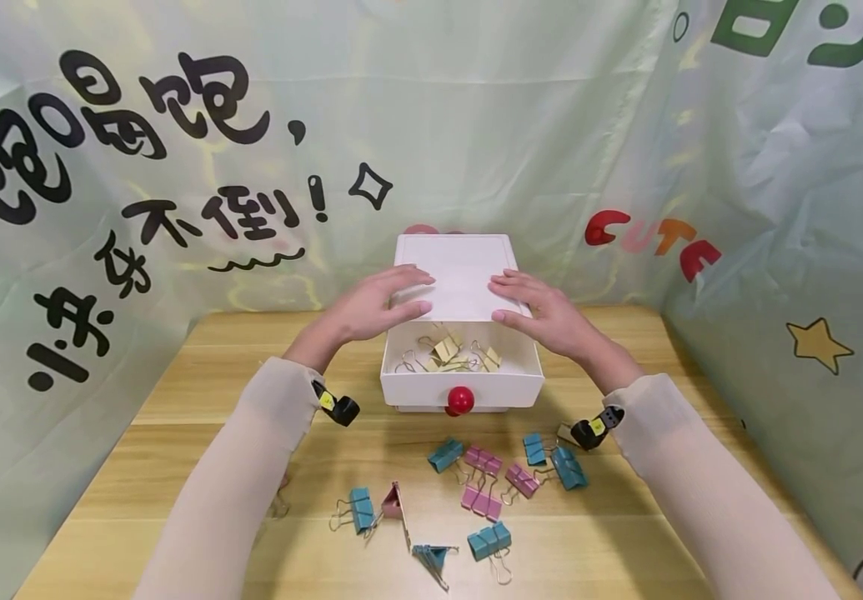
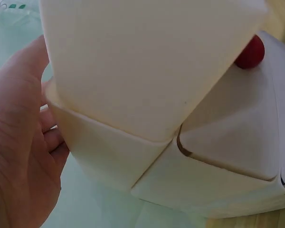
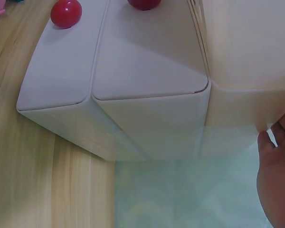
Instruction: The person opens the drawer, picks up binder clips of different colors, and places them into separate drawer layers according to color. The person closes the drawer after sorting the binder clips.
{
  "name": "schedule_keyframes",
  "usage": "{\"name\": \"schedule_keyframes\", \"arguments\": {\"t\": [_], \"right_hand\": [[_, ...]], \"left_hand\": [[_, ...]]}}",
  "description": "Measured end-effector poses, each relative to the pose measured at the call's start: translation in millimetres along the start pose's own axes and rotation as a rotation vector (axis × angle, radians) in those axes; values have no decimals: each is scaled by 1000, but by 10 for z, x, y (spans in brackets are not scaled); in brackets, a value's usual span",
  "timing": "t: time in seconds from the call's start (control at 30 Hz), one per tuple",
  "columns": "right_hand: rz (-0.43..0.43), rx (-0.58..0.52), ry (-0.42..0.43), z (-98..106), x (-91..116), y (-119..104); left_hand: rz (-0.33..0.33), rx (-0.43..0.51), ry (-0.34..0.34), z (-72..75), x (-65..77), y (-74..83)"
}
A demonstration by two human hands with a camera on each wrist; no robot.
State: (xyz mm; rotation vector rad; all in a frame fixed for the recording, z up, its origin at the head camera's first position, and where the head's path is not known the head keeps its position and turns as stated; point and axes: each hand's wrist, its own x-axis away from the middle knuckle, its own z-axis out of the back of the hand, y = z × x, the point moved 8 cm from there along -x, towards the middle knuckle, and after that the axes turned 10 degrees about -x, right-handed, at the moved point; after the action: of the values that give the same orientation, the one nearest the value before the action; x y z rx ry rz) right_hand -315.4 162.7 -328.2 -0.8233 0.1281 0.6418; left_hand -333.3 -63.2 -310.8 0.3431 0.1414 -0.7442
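A white drawer cabinet (image 1: 454, 275) stands at the table's back, its top drawer (image 1: 401, 385) pulled out. Inside that drawer lie several yellow binder clips (image 1: 446, 350). My left hand (image 1: 382, 304) touches the cabinet's upper left edge with extended fingers. Opposite it, my right hand (image 1: 544, 308) rests at the upper right edge, fingers also extended. In the left wrist view the left hand (image 2: 23, 142) is beside the cabinet's side wall (image 2: 99, 142). The right wrist view shows the right hand (image 3: 280, 175) at the other side, above two closed drawers with red knobs (image 3: 66, 13).
Blue binder clips (image 1: 489, 540) and pink binder clips (image 1: 482, 502) lie scattered on the wooden table (image 1: 176, 467) in front of the cabinet. One yellowish clip (image 1: 566, 433) is partly hidden by the right wrist camera. A printed curtain (image 1: 476, 150) hangs behind.
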Motion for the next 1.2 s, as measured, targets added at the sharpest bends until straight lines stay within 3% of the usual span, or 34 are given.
{"name": "schedule_keyframes", "arguments": {"t": [0.53, 0.77, 1.2], "right_hand": [[-26, 19, -18, 20, -16, -5], [-42, 15, -30, -4, -43, 0], [-35, 6, -27, 38, 63, -113]], "left_hand": [[-79, -77, -52, -39, -52, -18], [-59, -87, -83, -17, -37, -51], [-51, -70, -71, -7, -35, -53]]}}
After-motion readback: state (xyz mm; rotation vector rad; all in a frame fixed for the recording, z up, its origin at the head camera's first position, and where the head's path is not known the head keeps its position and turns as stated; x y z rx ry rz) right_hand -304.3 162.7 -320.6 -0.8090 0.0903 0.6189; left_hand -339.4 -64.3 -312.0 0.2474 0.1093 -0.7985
